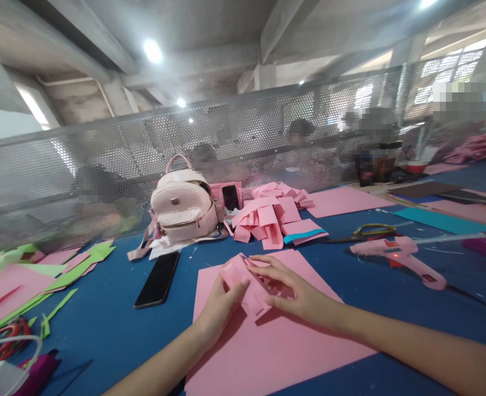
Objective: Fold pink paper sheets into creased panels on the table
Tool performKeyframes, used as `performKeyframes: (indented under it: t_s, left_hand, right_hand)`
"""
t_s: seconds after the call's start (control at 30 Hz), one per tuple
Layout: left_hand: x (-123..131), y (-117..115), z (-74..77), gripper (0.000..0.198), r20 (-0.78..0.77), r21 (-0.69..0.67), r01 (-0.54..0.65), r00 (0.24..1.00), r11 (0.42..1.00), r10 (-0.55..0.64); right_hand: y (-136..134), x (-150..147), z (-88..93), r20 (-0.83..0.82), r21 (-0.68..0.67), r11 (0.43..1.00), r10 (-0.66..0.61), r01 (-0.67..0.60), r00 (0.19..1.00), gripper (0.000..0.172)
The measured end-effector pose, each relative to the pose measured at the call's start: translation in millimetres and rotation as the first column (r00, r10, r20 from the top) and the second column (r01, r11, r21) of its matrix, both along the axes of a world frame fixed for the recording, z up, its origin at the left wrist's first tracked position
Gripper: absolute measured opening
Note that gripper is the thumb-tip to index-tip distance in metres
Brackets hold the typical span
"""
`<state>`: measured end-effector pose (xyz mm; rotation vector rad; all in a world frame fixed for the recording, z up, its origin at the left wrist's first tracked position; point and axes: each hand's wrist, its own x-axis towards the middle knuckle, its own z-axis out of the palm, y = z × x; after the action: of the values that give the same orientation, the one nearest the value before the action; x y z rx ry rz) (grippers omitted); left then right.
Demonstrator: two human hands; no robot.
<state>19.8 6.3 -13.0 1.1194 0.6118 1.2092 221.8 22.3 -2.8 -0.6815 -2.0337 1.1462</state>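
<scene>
Forearms (pixel 164 360) angle inward, left hand (pixel 220 305) and right hand (pixel 298 294) pinching pink paper (pixel 237 270).

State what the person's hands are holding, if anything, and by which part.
Both hold one folded pink paper piece: the left hand pinches its left end, the right hand grips its right side, over a pink sheet.

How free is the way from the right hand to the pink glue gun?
Probably yes, it is free. The glue gun lies on the blue table to the right of the right hand, with nothing between them. But that hand holds the folded pink paper and would have to let go.
</scene>
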Motion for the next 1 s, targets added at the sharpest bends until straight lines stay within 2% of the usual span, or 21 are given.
performKeyframes:
  t_s: [0.07,0.27,0.6,0.77,1.0]
  left_hand:
    - [0,0,-0.7,0.048,0.000,-0.009,0.001,1.000,1.000,-0.001]
    - [-2,1,-1.3,0.046,0.022,-0.005,0.034,0.999,0.999,-0.034]
    - [0,1,-3.6,0.052,0.016,-0.006,0.001,1.000,1.000,-0.001]
    - [0,2,-1.3,0.051,0.014,-0.042,-0.015,1.000,0.999,0.016]
    - [-2,1,-3.9,0.049,0.014,-0.137,-0.044,0.999,0.990,0.046]
  right_hand:
    - [-1,1,1.8,0.033,-0.013,1.000,0.027,-0.026,0.999,0.056]
    - [1,4,-2.2,0.095,0.073,0.997,0.032,-0.039,0.995,0.048]
    - [0,0,-1.0,-0.015,-0.039,0.999,0.005,-0.006,1.000,0.047]
    - [4,-3,-7.5,-0.115,-0.092,0.994,-0.068,0.058,0.991,0.059]
    - [11,-1,-3.0,-0.177,-0.111,0.976,-0.205,0.187,0.963,0.045]
